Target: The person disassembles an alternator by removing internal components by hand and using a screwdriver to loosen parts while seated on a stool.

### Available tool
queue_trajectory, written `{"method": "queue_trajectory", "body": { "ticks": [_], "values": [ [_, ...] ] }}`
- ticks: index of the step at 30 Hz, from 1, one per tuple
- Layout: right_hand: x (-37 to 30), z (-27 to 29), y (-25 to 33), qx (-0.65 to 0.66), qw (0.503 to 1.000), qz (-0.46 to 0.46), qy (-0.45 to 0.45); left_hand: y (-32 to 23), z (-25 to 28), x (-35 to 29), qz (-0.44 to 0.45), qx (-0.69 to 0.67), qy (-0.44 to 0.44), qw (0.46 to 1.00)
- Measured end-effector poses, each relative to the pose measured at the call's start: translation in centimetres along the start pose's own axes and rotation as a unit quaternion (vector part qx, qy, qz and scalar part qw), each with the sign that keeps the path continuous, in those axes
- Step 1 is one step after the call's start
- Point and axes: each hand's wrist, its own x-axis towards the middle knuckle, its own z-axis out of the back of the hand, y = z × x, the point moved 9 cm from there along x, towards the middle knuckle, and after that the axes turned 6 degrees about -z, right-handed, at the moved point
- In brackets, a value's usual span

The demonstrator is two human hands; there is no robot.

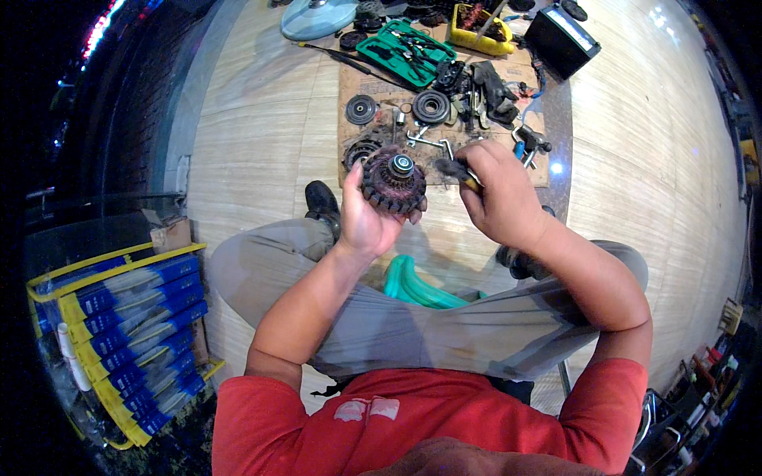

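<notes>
My left hand [371, 218] grips a dirty, round motor core [390, 190] from the left and below. Dark teeth ring its edge, reddish-brown grime or windings lie inside them, and a shiny bearing sits on the raised centre. Just right of it, my right hand [502, 190] is closed round a small brush [456, 170] with dark bristles and a partly yellow handle. The bristles point toward the core, with a small gap between them. Beyond the hands, a cardboard sheet [373, 86] carries a dark pulley-like ring [430, 106], a flatter ring [361, 109] and a T-handled wrench [429, 141].
Farther off are a green tool case [406, 52] with pliers, a yellow tub [482, 32], a black battery [562, 43] and dark gloves [496, 94]. A green plastic stool [425, 289] stands between my legs. Blue-and-yellow boxes fill a yellow rack [119, 270] at left.
</notes>
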Motion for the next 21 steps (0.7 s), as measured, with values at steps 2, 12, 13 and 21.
{"method": "queue_trajectory", "body": {
  "ticks": [2, 12, 13, 21],
  "values": [
    [-0.4, -1.7, -1.8, 0.099, 0.982, -0.118, 0.107, -0.1, 0.3, 0.1, -0.026, 0.032, 0.000, 0.999],
    [-1.1, -3.5, -0.4, 0.152, 0.972, -0.136, 0.115, -1.2, -1.0, -0.1, -0.135, 0.090, 0.016, 0.987],
    [-1.1, -3.5, -0.4, 0.152, 0.973, -0.135, 0.106, -1.2, -1.1, -0.2, -0.135, 0.101, 0.020, 0.986],
    [-0.9, -3.8, -0.1, 0.121, 0.982, -0.097, 0.107, -1.4, -1.1, -0.4, -0.142, 0.108, 0.026, 0.984]
  ]
}}
